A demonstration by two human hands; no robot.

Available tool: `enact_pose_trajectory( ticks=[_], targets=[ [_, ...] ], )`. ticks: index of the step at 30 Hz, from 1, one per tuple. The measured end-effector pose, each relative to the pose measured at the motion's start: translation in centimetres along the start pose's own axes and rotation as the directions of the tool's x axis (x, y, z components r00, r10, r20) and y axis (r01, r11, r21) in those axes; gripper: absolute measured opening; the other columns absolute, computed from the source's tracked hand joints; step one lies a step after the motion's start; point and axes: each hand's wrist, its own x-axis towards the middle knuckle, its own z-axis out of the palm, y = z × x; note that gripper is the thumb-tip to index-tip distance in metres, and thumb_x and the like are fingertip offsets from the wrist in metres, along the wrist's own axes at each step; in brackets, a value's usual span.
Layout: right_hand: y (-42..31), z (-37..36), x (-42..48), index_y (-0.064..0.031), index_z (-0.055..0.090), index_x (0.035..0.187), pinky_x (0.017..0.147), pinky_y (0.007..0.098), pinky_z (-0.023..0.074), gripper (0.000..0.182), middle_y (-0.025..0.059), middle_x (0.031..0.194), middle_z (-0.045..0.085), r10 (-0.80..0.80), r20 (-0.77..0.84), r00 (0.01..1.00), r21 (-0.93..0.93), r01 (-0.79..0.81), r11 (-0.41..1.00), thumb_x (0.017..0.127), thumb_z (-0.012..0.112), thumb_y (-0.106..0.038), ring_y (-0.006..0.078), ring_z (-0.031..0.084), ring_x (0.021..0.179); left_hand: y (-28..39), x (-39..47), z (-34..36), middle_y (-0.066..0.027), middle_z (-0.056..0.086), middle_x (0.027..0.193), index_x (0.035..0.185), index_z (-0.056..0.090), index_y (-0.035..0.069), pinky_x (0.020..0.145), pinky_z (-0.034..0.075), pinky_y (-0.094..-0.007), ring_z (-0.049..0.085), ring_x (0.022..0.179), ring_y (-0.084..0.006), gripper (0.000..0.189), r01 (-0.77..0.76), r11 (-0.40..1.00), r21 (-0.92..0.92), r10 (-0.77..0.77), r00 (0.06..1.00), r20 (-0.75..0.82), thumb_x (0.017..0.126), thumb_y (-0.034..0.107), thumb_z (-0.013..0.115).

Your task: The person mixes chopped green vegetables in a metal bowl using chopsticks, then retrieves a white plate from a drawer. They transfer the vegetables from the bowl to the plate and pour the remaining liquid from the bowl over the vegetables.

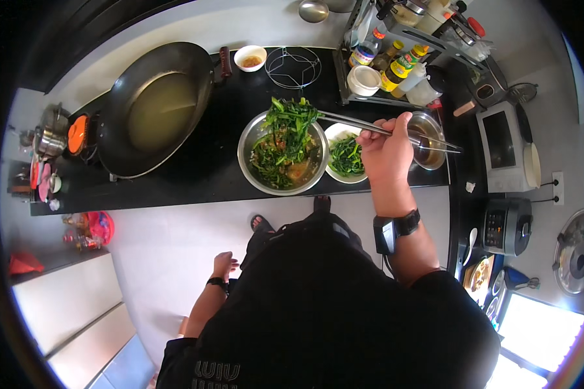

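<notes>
My right hand grips a pair of metal chopsticks, which pinch a clump of cooked leafy greens. The clump hangs over a stainless steel mixing bowl, its lower leaves reaching towards the dressed greens inside. Pale and reddish bits of seasoning and some liquid show in that bowl. Beside it, partly behind my hand, a white bowl holds more greens. A metal pot with liquid stands past my wrist. Low at my side hangs my left hand, fingers apart and holding nothing.
A large wok with yellowish liquid sits on the left. Behind are a small sauce bowl and a wire trivet. A rack with bottles stands back right, near a microwave and a rice cooker.
</notes>
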Motion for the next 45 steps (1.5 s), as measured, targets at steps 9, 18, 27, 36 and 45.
enact_pose_trajectory(
  ticks=[9, 18, 27, 36, 45],
  targets=[
    [-3.3, 3.3, -1.4, -0.0086, 0.050, 0.077, 0.057, 0.0433, 0.0508, 0.048, 0.0090, 0.067, 0.051, -0.079, 0.040, 0.996, 0.089, 0.075, 0.993, 0.105, 0.039, -0.046, 0.0287, 0.056, 0.057, -2.7, -0.4, 0.4, -0.0113, 0.067, 0.083, 0.105, 0.060, 0.002, 0.054, 0.051, -0.0330, 0.065, 0.065, -0.0203, 0.026, -0.068, 0.997, 0.032, 0.066, 0.995, 0.077, 0.094, 0.023, 0.050],
    [-5.0, 5.4, -2.8, -0.0122, 0.049, 0.073, 0.060, 0.0359, 0.0471, 0.045, 0.0049, 0.067, 0.052, -0.147, 0.091, 0.985, 0.061, 0.142, 0.988, 0.106, 0.042, -0.042, 0.0234, 0.056, 0.062, -3.9, -0.4, -0.4, -0.0132, 0.067, 0.082, 0.100, 0.060, 0.001, 0.050, 0.049, -0.0337, 0.065, 0.061, -0.0210, 0.025, -0.094, 0.994, 0.054, 0.088, 0.992, 0.093, 0.093, 0.022, 0.048],
    [-5.8, 6.2, -3.3, -0.0134, 0.049, 0.073, 0.061, 0.0348, 0.0476, 0.044, 0.0044, 0.067, 0.052, -0.160, 0.070, 0.985, 0.047, 0.157, 0.986, 0.105, 0.043, -0.042, 0.0226, 0.056, 0.063, -2.9, 0.6, -0.2, -0.0117, 0.067, 0.082, 0.103, 0.060, 0.002, 0.051, 0.048, -0.0341, 0.065, 0.062, -0.0203, 0.024, -0.065, 0.998, 0.016, 0.064, 0.997, 0.044, 0.094, 0.022, 0.049],
    [-10.9, 7.4, -3.6, -0.0102, 0.050, 0.077, 0.065, 0.0324, 0.0474, 0.038, 0.0047, 0.074, 0.054, -0.335, 0.129, 0.933, 0.159, 0.314, 0.936, 0.105, 0.046, -0.035, 0.0205, 0.053, 0.070, -1.3, 0.7, 0.1, -0.0123, 0.065, 0.079, 0.097, 0.060, 0.001, 0.049, 0.048, -0.0331, 0.063, 0.059, -0.0203, 0.021, -0.040, 0.998, -0.039, 0.043, 0.996, 0.076, 0.093, 0.019, 0.050],
    [-14.8, 2.7, -3.6, -0.0122, 0.048, 0.074, 0.064, 0.0326, 0.0481, 0.043, 0.0038, 0.069, 0.052, -0.395, -0.011, 0.919, 0.159, 0.391, 0.906, 0.105, 0.045, -0.042, 0.0209, 0.054, 0.068, -2.4, 2.3, -0.5, -0.0129, 0.064, 0.075, 0.094, 0.060, 0.002, 0.047, 0.046, -0.0322, 0.061, 0.056, -0.0200, 0.019, -0.134, 0.991, 0.020, 0.129, 0.980, 0.153, 0.092, 0.018, 0.049]
  ],
)
